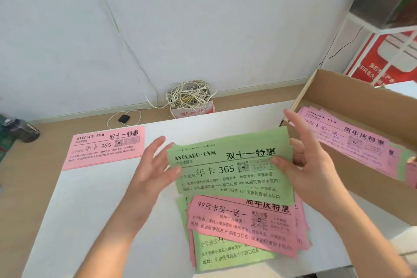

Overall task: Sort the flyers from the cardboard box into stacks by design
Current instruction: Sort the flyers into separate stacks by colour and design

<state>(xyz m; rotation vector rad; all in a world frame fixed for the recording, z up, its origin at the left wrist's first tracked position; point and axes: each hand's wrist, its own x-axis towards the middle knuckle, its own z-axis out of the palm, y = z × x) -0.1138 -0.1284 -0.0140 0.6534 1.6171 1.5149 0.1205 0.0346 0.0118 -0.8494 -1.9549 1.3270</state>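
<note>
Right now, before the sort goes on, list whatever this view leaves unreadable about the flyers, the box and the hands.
All in the head view:
green flyers: sheet count hidden by overlap.
mixed pile: lower designs covered by the sheets above.
cardboard box: right end cut off by the frame edge; remaining flyers unknown.
left hand: fingertips behind the green flyers, grip unclear.
pink stack: fine print too small.
</note>
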